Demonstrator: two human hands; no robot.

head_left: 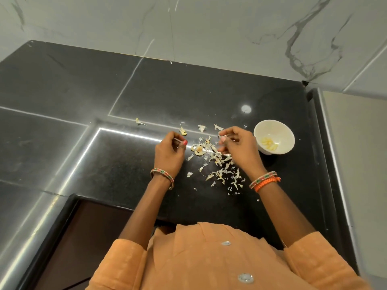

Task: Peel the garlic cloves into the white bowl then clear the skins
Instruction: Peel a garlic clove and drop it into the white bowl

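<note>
A white bowl [281, 130] stands on the black counter at the right, with several peeled garlic cloves [269, 143] inside. Left of the bowl, my right hand [238, 146] pinches a small pale garlic piece [221, 134] at its fingertips. My left hand [169, 152] is apart from it, fingers curled, thumb and forefinger pinching a thin sliver of skin [177, 140]. Between and below the hands lies a scatter of dry garlic skins [218, 159] and the bulb's root base [199, 150]. Two larger skin-covered bits lie farther back: a near one [183, 131] and a far one [138, 121].
The black granite counter [104, 160] ends in a front edge near my body, with a dark opening [88, 237] at the lower left. A marble wall [209, 28] rises behind. A raised counter ledge [322, 143] runs along the right, past the bowl.
</note>
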